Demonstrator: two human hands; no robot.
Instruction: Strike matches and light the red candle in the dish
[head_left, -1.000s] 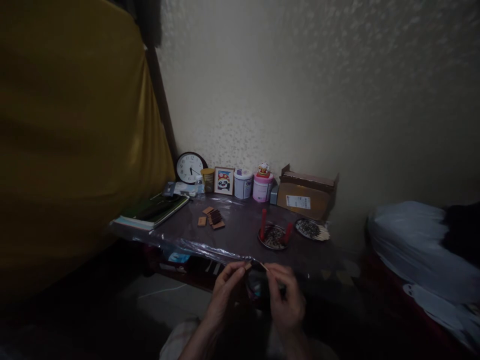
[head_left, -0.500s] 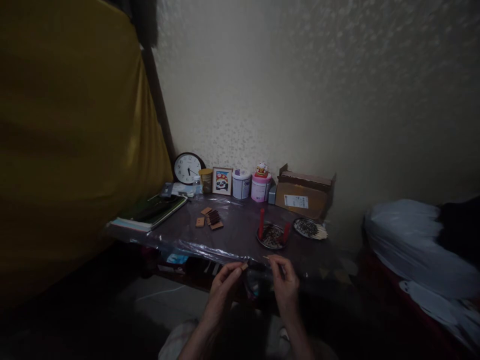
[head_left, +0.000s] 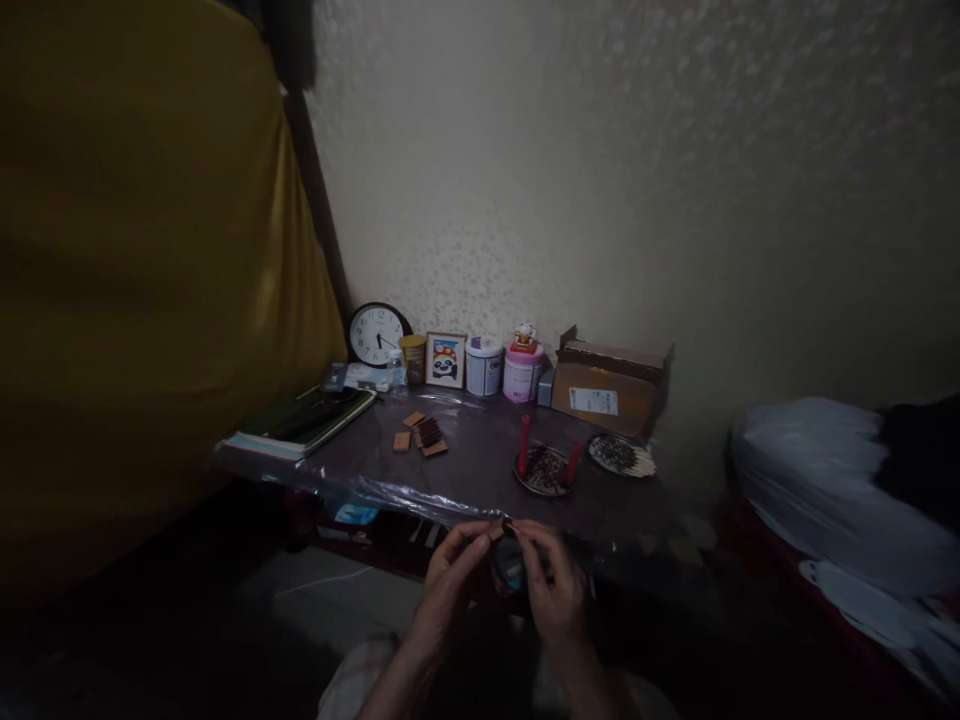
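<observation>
A thin stick (head_left: 511, 526), pinched in the right hand (head_left: 553, 578), was brought back close to the small box (head_left: 496, 533) pinched by the left hand (head_left: 452, 572), seemingly allowing contact.

We see a tan held piece (head_left: 496, 533); tan and dark-brown flat pieces (head_left: 402, 441); red candles (head_left: 524, 445); a mustard-yellow cloth (head_left: 165, 220); a pale, speckled wall (head_left: 480, 180); a pink tub (head_left: 522, 378); a white clock face (head_left: 373, 335).

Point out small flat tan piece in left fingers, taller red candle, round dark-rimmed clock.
Small flat tan piece (head_left: 496, 534): head view, visible face.
Taller red candle (head_left: 524, 446): head view, middle of shaft.
Round dark-rimmed clock (head_left: 376, 335): head view, white dial.
</observation>
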